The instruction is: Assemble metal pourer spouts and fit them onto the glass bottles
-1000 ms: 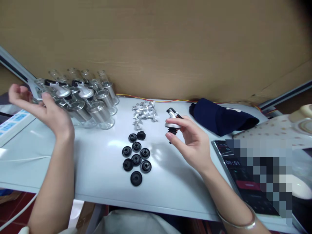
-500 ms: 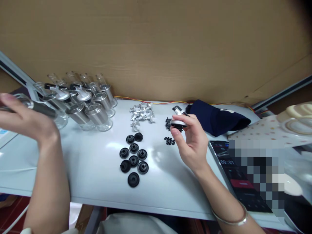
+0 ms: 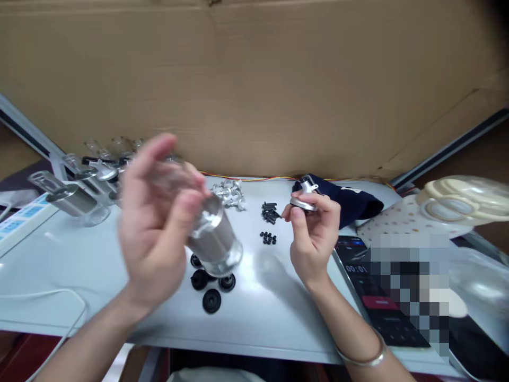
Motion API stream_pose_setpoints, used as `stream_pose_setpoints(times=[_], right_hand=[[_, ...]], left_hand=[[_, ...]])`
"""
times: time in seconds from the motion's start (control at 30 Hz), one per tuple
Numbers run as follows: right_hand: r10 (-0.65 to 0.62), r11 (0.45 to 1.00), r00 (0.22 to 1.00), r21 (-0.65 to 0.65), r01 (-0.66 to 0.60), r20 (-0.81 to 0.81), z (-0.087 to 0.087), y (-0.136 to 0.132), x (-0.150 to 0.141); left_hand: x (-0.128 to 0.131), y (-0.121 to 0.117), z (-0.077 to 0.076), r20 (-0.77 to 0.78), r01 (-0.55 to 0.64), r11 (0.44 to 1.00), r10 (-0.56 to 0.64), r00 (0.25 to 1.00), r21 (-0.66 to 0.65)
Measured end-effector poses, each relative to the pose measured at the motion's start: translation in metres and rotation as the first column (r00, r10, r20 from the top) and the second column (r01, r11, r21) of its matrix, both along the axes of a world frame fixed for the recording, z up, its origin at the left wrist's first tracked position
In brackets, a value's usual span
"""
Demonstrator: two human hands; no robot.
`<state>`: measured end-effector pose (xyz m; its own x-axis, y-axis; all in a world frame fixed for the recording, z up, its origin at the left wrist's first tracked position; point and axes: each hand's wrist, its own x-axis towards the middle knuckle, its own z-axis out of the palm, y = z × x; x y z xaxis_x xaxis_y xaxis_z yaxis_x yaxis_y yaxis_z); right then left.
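Note:
My left hand (image 3: 157,223) is wrapped round the neck of a glass bottle with a metal sleeve (image 3: 212,233). The bottle is tilted in the air over the black stoppers (image 3: 212,301), hiding several of them, and the hand is blurred. In my right hand (image 3: 314,239) a silver and black pourer cap (image 3: 304,201) is pinched between thumb and fingers, its spout and lever upward. Left of it lie small black pins (image 3: 270,213) and tiny black rings (image 3: 268,237). Behind the held bottle is a pile of silver spout pieces (image 3: 230,193).
More metal-sleeved bottles (image 3: 75,199) stand at the back left, some with pourers on. A dark blue cap (image 3: 353,204) lies at the back right. A tablet (image 3: 374,286) and a dotted container (image 3: 397,225) take up the right side. A white cable (image 3: 71,297) runs at the left front.
My left hand has swung from the far left toward the middle with the bottle. The right hand keeps the pourer cap, with little movement. The view has shifted slightly.

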<state>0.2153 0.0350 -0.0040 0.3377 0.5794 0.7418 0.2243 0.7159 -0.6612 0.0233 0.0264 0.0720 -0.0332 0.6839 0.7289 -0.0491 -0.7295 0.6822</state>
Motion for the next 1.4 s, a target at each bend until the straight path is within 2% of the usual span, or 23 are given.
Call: stream_pose_setpoints(times=[0.13, 0.27, 0.37, 0.5, 0.67, 0.77, 0.9, 1.03, 1.13, 1.3, 1.4], right_hand=[[-0.036, 0.996, 0.999, 0.087, 0.036, -0.002, 0.004, -0.003, -0.002], [-0.032, 0.980, 0.999, 0.196, 0.027, 0.018, 0.008, -0.006, -0.002], [-0.023, 0.967, 0.994, 0.256, -0.006, 0.110, 0.007, -0.008, -0.001], [-0.074, 0.957, 0.955, 0.290, -0.014, 0.289, 0.007, -0.011, -0.001], [-0.089, 0.942, 0.927, 0.332, -0.041, 0.365, 0.013, -0.015, -0.005], [-0.090, 0.948, 0.910, 0.315, -0.046, 0.404, 0.016, -0.017, -0.007], [-0.118, 0.956, 0.920, 0.292, 0.004, 0.373, 0.017, -0.015, -0.007], [-0.120, 0.948, 0.924, 0.317, -0.001, 0.363, 0.013, -0.013, -0.006], [-0.138, 0.935, 0.906, 0.354, -0.014, 0.399, 0.011, -0.014, -0.005], [-0.162, 0.924, 0.897, 0.381, -0.008, 0.412, 0.009, -0.013, -0.004], [-0.177, 0.921, 0.897, 0.389, 0.006, 0.406, 0.010, -0.011, -0.004]], left_hand=[[0.036, -0.012, -0.017, -0.242, 0.104, 0.980, -0.144, 0.960, -0.170], [0.048, -0.011, -0.041, -0.364, 0.182, 0.949, -0.270, 0.892, -0.257], [0.050, -0.008, -0.051, -0.407, 0.223, 0.938, -0.318, 0.856, -0.264], [0.052, -0.005, -0.057, -0.328, 0.245, 0.920, -0.343, 0.880, -0.305], [0.055, -0.004, -0.055, -0.145, 0.354, 0.842, -0.443, 0.885, -0.408], [0.055, -0.002, -0.061, -0.133, 0.377, 0.854, -0.446, 0.885, -0.359], [0.056, 0.002, -0.077, -0.222, 0.338, 0.933, -0.357, 0.907, -0.119], [0.057, 0.005, -0.085, -0.260, 0.331, 0.943, -0.316, 0.912, 0.016], [0.054, 0.005, -0.082, -0.276, 0.337, 0.941, -0.318, 0.907, 0.022], [0.049, 0.003, -0.075, -0.329, 0.312, 0.947, -0.321, 0.888, -0.082], [0.049, 0.003, -0.075, -0.301, 0.308, 0.945, -0.327, 0.896, -0.109]])
